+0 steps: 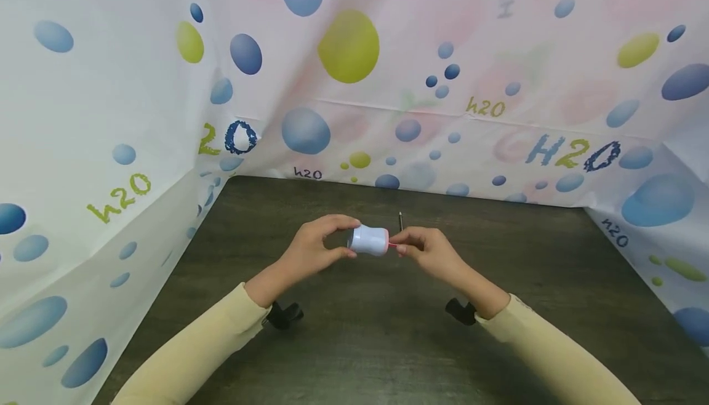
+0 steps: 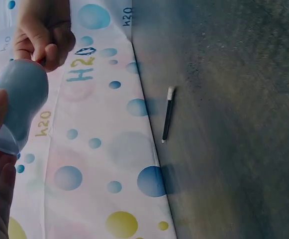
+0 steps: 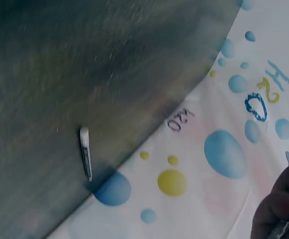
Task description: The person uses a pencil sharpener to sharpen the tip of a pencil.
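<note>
A light blue, waisted cup-like object [image 1: 370, 240] with a pinkish rim lies sideways in the air above the table. My left hand [image 1: 314, 245] grips its left end between thumb and fingers; the left wrist view shows the same object [image 2: 26, 97] with the thumb across it. At the rim end, my right hand [image 1: 431, 250] pinches a thin red piece [image 1: 392, 244] that meets the rim; whether it is fixed there I cannot tell. Only curled fingers of the right hand [image 3: 283, 199] show at the edge of the right wrist view.
A slim dark pen-like stick [image 1: 401, 220] with a pale end lies on the dark table [image 1: 354, 337] beyond the right hand, also visible in the left wrist view [image 2: 168, 114]. White sheets printed with coloured dots [image 1: 410, 85] stand behind the table and at its sides.
</note>
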`<move>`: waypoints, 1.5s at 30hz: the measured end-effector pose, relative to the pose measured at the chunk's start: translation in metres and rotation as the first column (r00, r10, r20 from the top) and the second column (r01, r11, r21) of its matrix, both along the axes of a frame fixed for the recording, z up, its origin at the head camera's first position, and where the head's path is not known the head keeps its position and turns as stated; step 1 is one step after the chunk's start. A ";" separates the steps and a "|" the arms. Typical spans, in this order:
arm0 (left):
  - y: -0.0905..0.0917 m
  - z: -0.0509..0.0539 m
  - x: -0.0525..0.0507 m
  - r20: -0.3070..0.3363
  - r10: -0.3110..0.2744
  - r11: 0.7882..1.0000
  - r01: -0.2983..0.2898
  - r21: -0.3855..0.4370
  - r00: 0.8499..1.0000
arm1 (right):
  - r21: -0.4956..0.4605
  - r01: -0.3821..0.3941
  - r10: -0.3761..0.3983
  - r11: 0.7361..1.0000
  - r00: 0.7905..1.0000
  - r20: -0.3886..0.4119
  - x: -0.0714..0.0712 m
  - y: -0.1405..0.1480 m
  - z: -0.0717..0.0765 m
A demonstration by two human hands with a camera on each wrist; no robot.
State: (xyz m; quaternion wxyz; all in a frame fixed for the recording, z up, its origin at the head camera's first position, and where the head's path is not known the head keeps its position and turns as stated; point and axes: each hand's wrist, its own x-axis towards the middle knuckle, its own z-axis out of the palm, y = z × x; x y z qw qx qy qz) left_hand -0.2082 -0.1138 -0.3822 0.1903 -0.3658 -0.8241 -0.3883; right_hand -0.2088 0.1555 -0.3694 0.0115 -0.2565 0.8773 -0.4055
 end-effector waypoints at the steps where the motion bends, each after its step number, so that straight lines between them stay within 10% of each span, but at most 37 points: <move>1: 0.001 0.001 -0.001 0.009 -0.006 1.000 0.006 -0.001 1.000 | -0.002 0.013 -0.013 1.000 1.000 -0.022 0.001 0.001 -0.001; 6: 0.004 0.002 -0.003 0.230 -0.057 0.998 0.049 0.042 0.972 | 0.041 0.013 -0.001 0.999 0.962 -0.273 0.002 0.005 -0.003; 8: 0.004 0.003 -0.003 0.353 -0.072 0.996 0.051 0.068 0.933 | 0.077 0.002 0.032 0.997 0.897 -0.440 0.001 0.007 -0.004; 11: 0.001 0.005 -0.005 0.535 -0.068 0.996 0.029 0.080 0.842 | 0.122 0.016 0.070 0.992 0.742 -0.667 -0.002 0.009 -0.005; 15: -0.001 0.007 -0.008 0.668 -0.045 0.998 0.013 0.053 0.743 | 0.148 0.024 0.108 0.989 0.576 -0.810 -0.002 0.010 -0.006; 17: 0.000 0.007 -0.008 0.691 -0.051 0.998 0.014 0.059 0.721 | 0.156 0.016 0.123 0.988 0.532 -0.838 -0.002 0.009 -0.007; 20: 0.001 0.006 -0.007 0.678 -0.037 0.999 0.003 0.052 0.734 | 0.147 0.009 0.124 0.989 0.495 -0.860 -0.001 0.006 -0.007; 22: 0.002 0.006 -0.005 0.659 -0.020 0.998 -0.023 0.056 0.752 | 0.142 0.012 0.117 0.990 0.504 -0.856 0.000 0.004 -0.007; 24: 0.002 0.005 -0.003 0.618 0.014 0.997 -0.055 0.046 0.786 | 0.149 0.013 0.116 0.989 0.560 -0.820 0.001 0.002 -0.007; 29: 0.003 -0.002 0.003 0.357 0.062 0.998 -0.053 -0.036 0.932 | 0.160 -0.033 0.095 0.987 0.914 -0.395 0.004 0.002 0.003; 32: 0.002 -0.008 0.003 0.193 0.062 0.996 -0.049 -0.073 0.979 | 0.148 -0.030 0.053 0.989 0.987 -0.153 0.003 0.003 0.008; 36: 0.000 -0.011 0.002 0.197 0.054 0.997 -0.041 -0.068 0.979 | 0.191 -0.043 0.087 0.981 0.970 -0.228 -0.001 0.002 0.006; 39: -0.003 -0.009 -0.001 0.349 0.019 0.999 -0.006 -0.040 0.937 | 0.202 -0.037 0.121 0.979 0.899 -0.421 -0.004 0.004 0.001; 45: -0.005 -0.003 -0.010 0.716 -0.056 0.995 -0.021 0.097 0.696 | 0.173 -0.026 0.142 0.985 0.695 -0.704 -0.007 0.006 -0.006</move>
